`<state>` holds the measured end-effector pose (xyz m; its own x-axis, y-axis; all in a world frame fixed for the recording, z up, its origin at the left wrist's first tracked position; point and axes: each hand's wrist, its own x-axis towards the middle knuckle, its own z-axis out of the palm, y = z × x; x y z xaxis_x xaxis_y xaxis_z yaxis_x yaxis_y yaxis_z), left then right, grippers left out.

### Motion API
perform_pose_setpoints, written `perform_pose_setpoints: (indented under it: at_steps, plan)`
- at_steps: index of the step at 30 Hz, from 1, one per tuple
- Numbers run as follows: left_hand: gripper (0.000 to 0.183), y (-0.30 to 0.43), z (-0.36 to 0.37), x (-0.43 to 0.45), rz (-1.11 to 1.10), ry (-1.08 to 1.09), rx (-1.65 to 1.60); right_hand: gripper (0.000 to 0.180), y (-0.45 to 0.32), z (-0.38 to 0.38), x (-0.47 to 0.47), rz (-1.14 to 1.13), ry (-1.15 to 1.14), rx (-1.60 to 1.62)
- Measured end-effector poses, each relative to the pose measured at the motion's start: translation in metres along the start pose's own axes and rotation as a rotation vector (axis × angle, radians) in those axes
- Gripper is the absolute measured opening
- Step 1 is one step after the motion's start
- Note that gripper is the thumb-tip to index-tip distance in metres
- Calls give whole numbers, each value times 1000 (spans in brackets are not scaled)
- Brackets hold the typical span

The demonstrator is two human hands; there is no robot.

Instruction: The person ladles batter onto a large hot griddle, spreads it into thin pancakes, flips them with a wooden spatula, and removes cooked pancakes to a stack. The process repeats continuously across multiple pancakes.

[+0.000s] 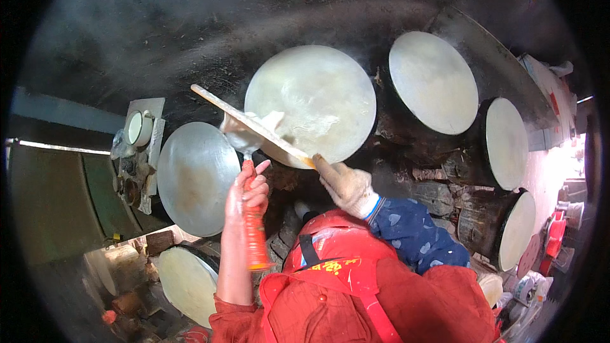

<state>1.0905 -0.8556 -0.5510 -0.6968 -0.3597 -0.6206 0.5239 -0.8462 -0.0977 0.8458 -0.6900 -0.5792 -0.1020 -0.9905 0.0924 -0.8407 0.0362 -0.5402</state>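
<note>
My bare left hand point(255, 189) grips the red ribbed handle point(256, 243) of a metal ladle point(245, 141). White batter point(272, 120) clings about the ladle and its edge. My right hand point(350, 189), in a pale work glove, holds one end of a long flat wooden spreader point(252, 125), which slants across the top of the ladle. Beyond both tools is a large round griddle point(314, 90) coated with pale batter, wet and shiny near its front. A bare grey metal griddle point(198, 178) stands to the left of my left hand.
More batter-covered griddles point(433, 83), point(506, 143) curve around on the right, with another pale-topped griddle point(187, 281) at lower left. A white enamel mug point(138, 128) sits on a ledge at left. Cut logs point(121, 262) lie low on the left. Steam or smoke drifts above.
</note>
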Motion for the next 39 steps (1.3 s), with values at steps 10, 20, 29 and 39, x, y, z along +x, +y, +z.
perform_pose_setpoints:
  at_steps: [10,20,29,39]
  plan:
    - [60,77,40,-90,-30,-316,-244,57,13,44,-18,318,-322,-148]
    - [60,171,6,-94,-41,-319,-398,55,38,89,-50,740,412,373]
    - [45,221,-30,-43,316,180,468,59,-77,123,55,436,-26,245]
    - [17,223,-52,-31,589,490,1253,62,-148,172,63,439,-172,330]
